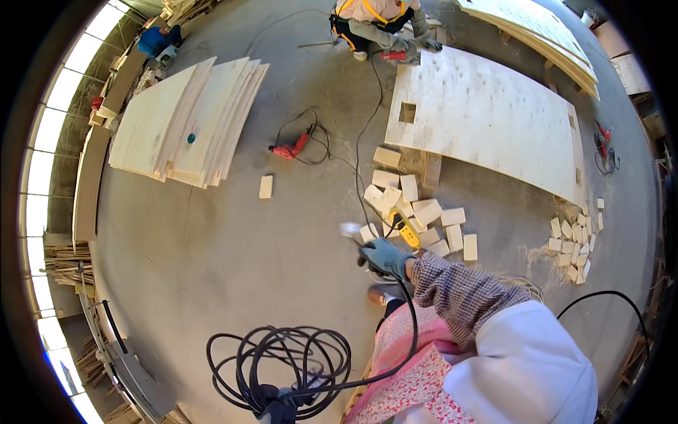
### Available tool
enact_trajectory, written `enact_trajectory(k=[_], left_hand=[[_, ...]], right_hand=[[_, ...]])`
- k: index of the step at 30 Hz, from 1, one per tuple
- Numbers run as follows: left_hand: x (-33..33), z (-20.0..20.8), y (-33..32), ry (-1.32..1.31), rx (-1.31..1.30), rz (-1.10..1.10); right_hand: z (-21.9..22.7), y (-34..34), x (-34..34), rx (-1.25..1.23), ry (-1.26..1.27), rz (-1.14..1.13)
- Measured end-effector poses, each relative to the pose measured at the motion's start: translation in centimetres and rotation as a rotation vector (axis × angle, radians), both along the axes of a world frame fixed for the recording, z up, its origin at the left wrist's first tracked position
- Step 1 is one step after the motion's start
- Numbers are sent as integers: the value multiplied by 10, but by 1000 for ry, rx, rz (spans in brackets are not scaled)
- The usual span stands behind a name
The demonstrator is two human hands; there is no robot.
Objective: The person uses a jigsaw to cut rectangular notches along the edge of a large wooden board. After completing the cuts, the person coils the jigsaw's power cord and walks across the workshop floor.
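Note:
My right hand (385, 257), in a blue-grey work glove, is closed around a black cable (412, 321) in front of me. A blurred whitish end (349, 230), perhaps a plug, sticks out past its fingers. From there the cable hangs down and runs left to a loose coil of black cable (240, 353). At the bottom edge my gloved left hand (277, 408) grips the coil; loops hide part of its fingers. Just beyond my right hand a yellow power strip (406, 232), with a black plug in it, lies on a pile of pale wooden blocks (427, 210).
A large board (487, 116) rests raised on supports; a crouching co-worker (374, 21) holds a red power tool (395, 56) at its corner. Stacked panels (187, 120) stand left. A red drill (291, 147) and its cord lie on the floor. More blocks (575, 244) lie right.

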State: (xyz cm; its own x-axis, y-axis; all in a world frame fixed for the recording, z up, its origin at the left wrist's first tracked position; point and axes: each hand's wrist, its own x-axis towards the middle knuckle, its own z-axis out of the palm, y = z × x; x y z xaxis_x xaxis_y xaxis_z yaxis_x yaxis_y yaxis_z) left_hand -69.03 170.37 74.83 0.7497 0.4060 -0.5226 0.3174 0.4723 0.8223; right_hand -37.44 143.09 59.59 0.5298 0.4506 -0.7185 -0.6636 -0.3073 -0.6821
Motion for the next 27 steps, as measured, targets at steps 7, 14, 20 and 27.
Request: enact_trajectory(k=[7, 14, 20, 27], left_hand=[[34, 26, -36, -386, 12, -57], [33, 56, -46, -137, 156, -136], [69, 66, -73, 278, 243, -122], [85, 79, -48, -425, -161, 62]], right_hand=[[56, 13, 8, 261, 52, -245], [-28, -69, -3, 456, 534, -1084], [-69, -168, 40, 498, 243, -1471], [-46, -210, 50, 737, 182, -1540]])
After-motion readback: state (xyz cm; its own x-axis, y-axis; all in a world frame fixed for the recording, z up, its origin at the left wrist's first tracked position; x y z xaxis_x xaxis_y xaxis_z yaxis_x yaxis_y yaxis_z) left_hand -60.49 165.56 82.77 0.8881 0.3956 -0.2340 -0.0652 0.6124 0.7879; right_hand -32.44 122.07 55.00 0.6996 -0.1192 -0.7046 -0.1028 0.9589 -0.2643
